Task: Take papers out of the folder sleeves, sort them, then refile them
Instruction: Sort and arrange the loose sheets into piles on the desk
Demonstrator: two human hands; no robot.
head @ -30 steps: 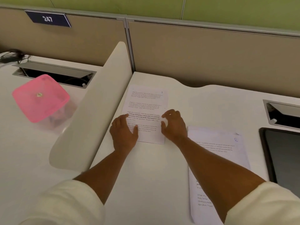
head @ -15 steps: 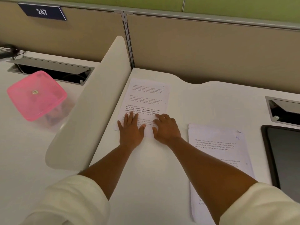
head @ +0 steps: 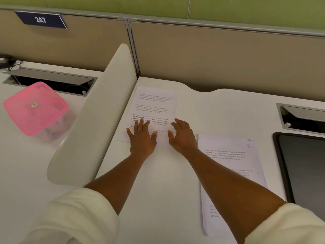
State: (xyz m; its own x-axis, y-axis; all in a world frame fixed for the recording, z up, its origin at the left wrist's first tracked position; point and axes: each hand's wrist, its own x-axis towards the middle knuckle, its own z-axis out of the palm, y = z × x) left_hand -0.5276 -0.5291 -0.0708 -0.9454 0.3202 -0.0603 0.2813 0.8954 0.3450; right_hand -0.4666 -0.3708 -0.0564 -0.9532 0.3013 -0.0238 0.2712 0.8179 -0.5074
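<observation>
White worktop (head: 175,182): our left hand (head: 141,138) flat on sheet (head: 154,110), right hand (head: 182,136) loose, empty; stack (head: 228,155) right; refiling remains.

the right hand (head: 182,136) has lifted and curled its fingers at the paper's (head: 154,106) edge. the left hand (head: 142,138) now lies flat.

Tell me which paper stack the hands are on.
The far stack, by the divider: left hand flat on it, right hand at its edge. The stack marked 8 lies untouched.
</observation>
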